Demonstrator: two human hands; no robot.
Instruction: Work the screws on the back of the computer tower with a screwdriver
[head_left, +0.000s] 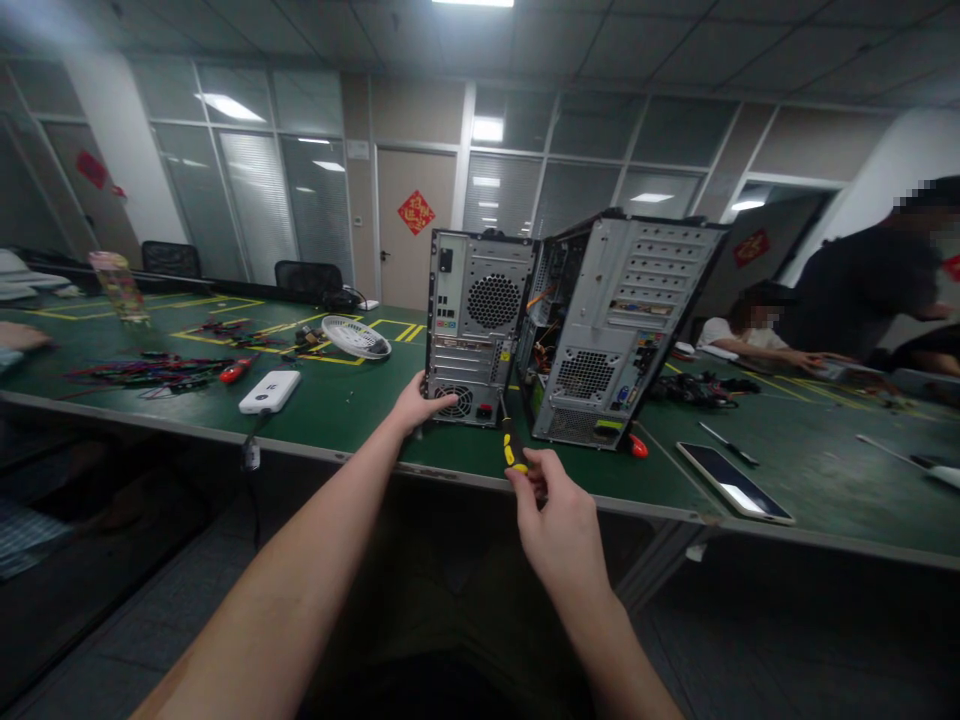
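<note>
My right hand (559, 500) is closed on the yellow and black handle of a screwdriver (513, 447), whose tip points up at the lower right edge of a computer case (469, 340). Whether the tip touches a screw is too small to tell. The case stands upright with its back panel, ports and round fan grille facing me. My left hand (415, 405) grips its lower left edge, thumb over the lower fan grille and fingers hidden behind the side. Right beside it stands a larger computer case (600, 340), its left side uncovered with wires showing inside.
On the green table (360, 420) lie a white power bank (270, 392), a red-handled tool (236, 370), bundled cables (150, 370) and a white oval basket (356, 338) to the left. A phone (733, 482) and a screwdriver (729, 443) lie right. People work at the far right.
</note>
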